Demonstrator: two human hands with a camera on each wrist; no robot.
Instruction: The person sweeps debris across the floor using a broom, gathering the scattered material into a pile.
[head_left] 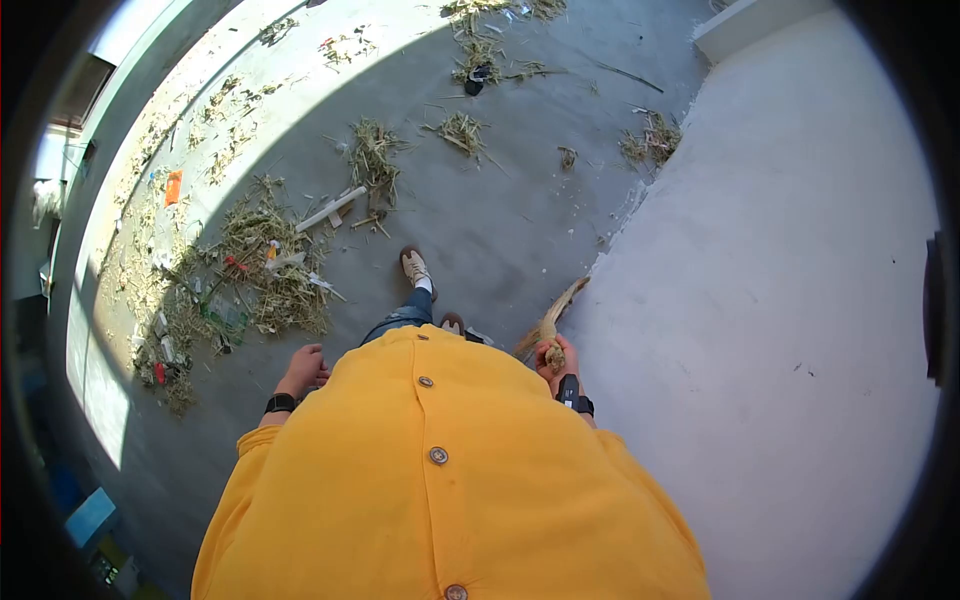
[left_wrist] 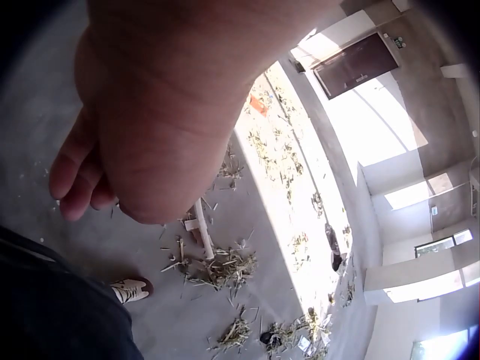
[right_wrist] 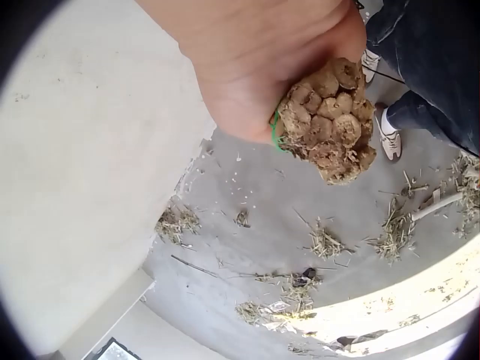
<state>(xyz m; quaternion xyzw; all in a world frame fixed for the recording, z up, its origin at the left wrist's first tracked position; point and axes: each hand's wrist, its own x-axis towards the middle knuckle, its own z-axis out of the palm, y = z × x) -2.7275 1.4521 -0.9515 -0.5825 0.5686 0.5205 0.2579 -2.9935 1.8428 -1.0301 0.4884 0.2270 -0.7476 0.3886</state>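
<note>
My right hand (head_left: 562, 362) hangs low near the white wall and grips a straw hand broom (head_left: 549, 328). The butt of its handle, a cluster of cut stalk ends (right_wrist: 330, 120), pokes out of the fist in the right wrist view. A loop of green string (right_wrist: 277, 131) circles it beside the palm. In the head view, the bristles fan out past the hand toward the floor. My left hand (head_left: 303, 370) hangs beside the yellow shirt, holding nothing. Its fingers (left_wrist: 75, 169) are loosely bent in the left wrist view.
A large heap of straw mixed with litter (head_left: 265, 255) lies on the grey floor at front left, near a white stick (head_left: 332, 208). Smaller straw clumps (head_left: 375, 155) are scattered farther ahead, one (head_left: 652, 140) against the wall. The white wall (head_left: 780, 300) runs along the right.
</note>
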